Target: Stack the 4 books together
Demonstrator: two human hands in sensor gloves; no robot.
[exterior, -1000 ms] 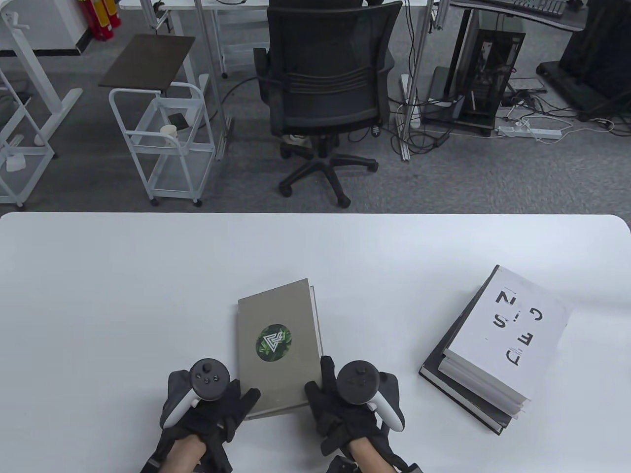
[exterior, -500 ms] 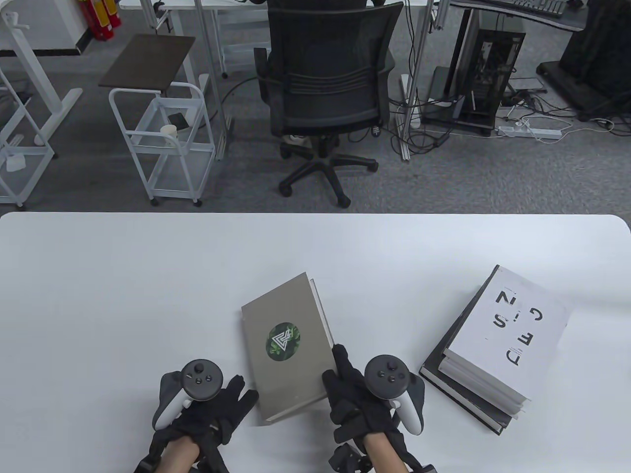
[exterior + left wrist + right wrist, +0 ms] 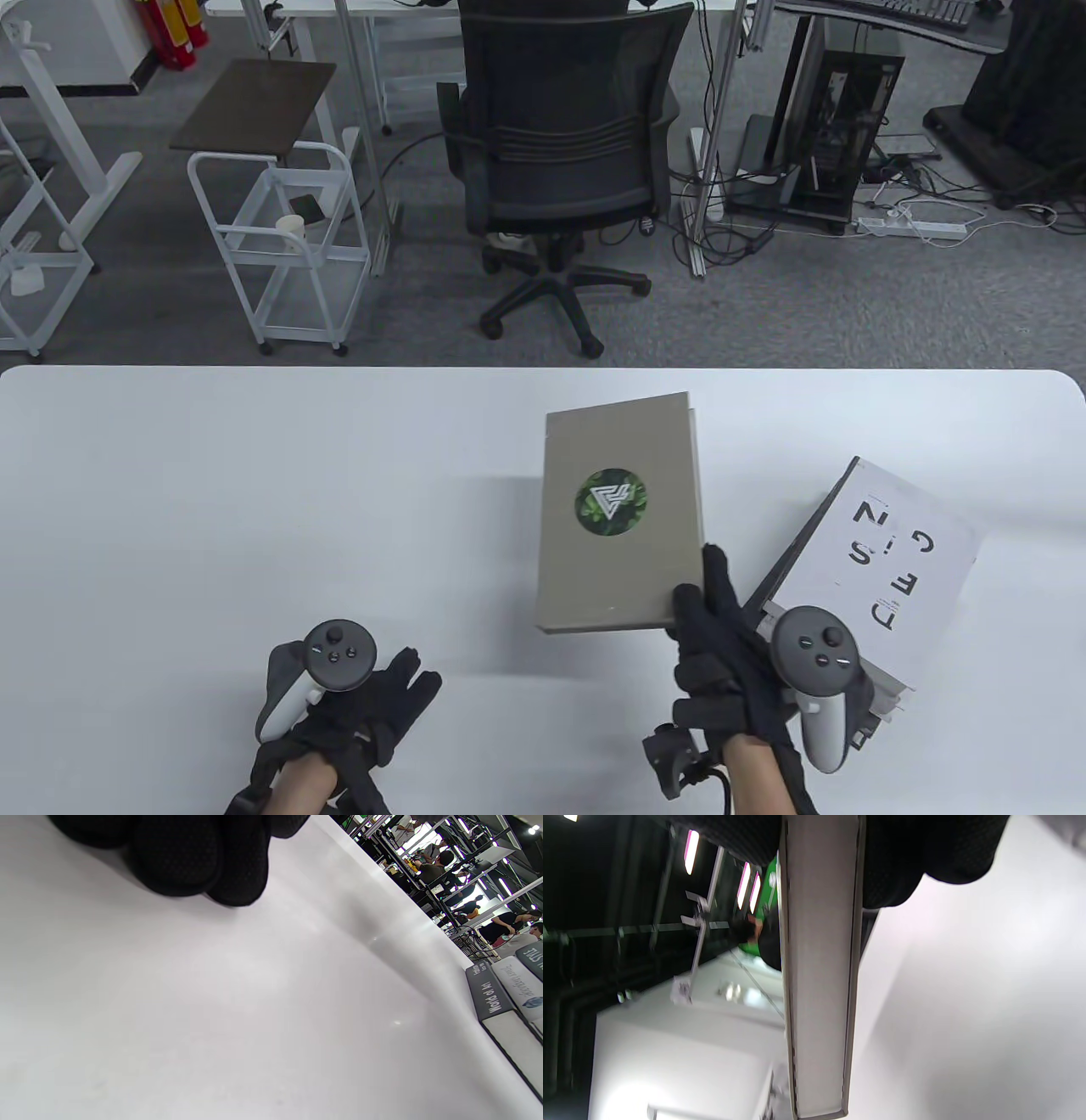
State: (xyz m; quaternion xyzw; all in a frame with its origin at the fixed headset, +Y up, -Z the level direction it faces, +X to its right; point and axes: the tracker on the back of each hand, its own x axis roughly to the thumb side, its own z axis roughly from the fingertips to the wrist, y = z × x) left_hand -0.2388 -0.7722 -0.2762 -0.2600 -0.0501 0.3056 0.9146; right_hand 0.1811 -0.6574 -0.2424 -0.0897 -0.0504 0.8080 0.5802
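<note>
A grey book (image 3: 619, 518) with a round green emblem hangs above the table, to the left of the stack. My right hand (image 3: 704, 611) grips its near right corner. In the right wrist view the book's page edge (image 3: 818, 984) runs down from between my fingers (image 3: 925, 853). A white book with black letters (image 3: 882, 560) tops a stack at the right, with a black book (image 3: 785, 564) under it. The left wrist view shows three spines of the stack (image 3: 492, 993). My left hand (image 3: 373, 705) rests empty on the table with its fingers spread; its fingertips (image 3: 191, 857) lie on the table.
The white table (image 3: 254, 509) ends at its far edge behind the books. An office chair (image 3: 560, 153) and a white cart (image 3: 280, 238) stand on the floor beyond it.
My right hand has lifted the grey book and carried it right and away, toward the stack. My left hand has let go of the book and stayed near the front edge.
</note>
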